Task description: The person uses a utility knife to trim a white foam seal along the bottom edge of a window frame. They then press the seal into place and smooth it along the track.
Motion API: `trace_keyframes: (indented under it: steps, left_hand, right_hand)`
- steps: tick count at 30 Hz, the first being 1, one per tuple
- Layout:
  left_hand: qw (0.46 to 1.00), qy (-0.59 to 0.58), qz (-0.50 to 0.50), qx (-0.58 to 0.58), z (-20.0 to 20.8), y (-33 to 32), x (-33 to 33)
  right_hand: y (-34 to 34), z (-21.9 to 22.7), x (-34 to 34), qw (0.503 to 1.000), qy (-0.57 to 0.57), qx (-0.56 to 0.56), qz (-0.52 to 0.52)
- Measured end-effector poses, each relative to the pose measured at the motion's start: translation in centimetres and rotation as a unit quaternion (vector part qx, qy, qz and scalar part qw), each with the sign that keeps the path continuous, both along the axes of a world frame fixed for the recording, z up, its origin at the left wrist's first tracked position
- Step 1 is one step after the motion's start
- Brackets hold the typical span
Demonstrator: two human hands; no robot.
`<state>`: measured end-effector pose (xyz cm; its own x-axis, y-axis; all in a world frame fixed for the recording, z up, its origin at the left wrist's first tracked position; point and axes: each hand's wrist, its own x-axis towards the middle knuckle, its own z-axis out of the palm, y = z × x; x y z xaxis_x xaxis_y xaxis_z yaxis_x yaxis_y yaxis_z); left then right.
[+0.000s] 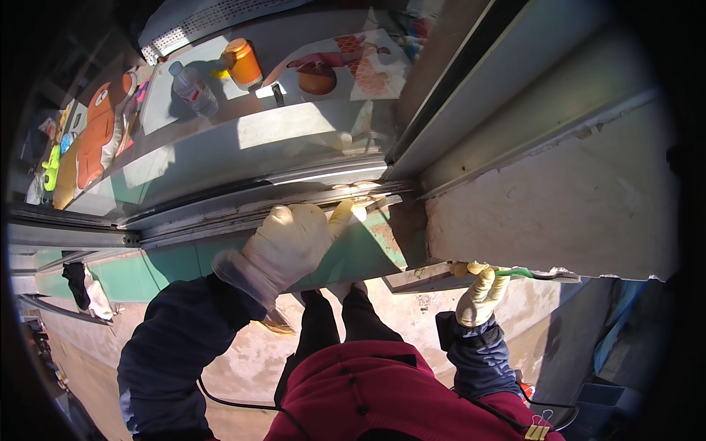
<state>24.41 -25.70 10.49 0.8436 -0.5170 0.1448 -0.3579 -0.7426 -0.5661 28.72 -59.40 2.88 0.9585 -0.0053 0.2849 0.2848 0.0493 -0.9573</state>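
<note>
My left hand (pixel 290 246), in a pale glove, is at the metal window track (pixel 213 217). Its fingers are curled, with one reaching toward the track's right end. A thin pale strip (pixel 386 202) lies by that fingertip; what the fingers hold, if anything, is hard to make out. My right hand (pixel 479 295), gloved too, is closed around a green-handled tool (pixel 515 273) with a flat metal blade that points right, below the lower edge of the pale wall (pixel 551 198). The green tiled sill (pixel 346 253) runs beneath my left hand.
Behind the glass are a plastic bottle (pixel 193 88), an orange jar (pixel 243 62), a round brown object (pixel 317 78) and an orange bear-shaped item (pixel 98 132). Dark and white cloths (pixel 94 294) hang at the sill's left. A cable (pixel 235 403) crosses my front.
</note>
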Motion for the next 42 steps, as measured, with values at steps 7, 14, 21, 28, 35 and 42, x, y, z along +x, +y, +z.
trace_keyframes:
  steps: [7,14,21,28,35,42]
  left_hand:
    - [0.999,-0.001,0.043,0.004,-0.4,0.8,-1.8]
    - [0.998,-0.01,0.033,-0.048,-1.1,-0.2,-1.3]
    - [0.994,0.012,0.035,-0.102,-1.8,-1.5,-0.5]
    - [0.992,0.046,0.094,-0.076,-0.4,-2.2,-1.5]
    - [0.968,0.145,0.195,-0.056,2.0,-2.0,-4.8]
    - [0.976,0.079,0.195,-0.06,1.3,-1.0,-8.9]
  right_hand:
    - [-0.8,-0.1,0.0,0.998,-0.012,0.01,0.053]
    - [0.0,0.0,0.2,0.998,-0.021,-0.043,-0.027]
    - [-0.5,-0.3,0.2,1.0,-0.015,0.0,0.027]
    - [-0.3,-0.1,-0.1,1.0,0.013,-0.003,-0.004]
    - [-0.3,0.4,-0.1,0.994,0.009,0.076,0.077]
    - [-0.3,-0.3,0.2,0.999,-0.029,-0.025,0.006]
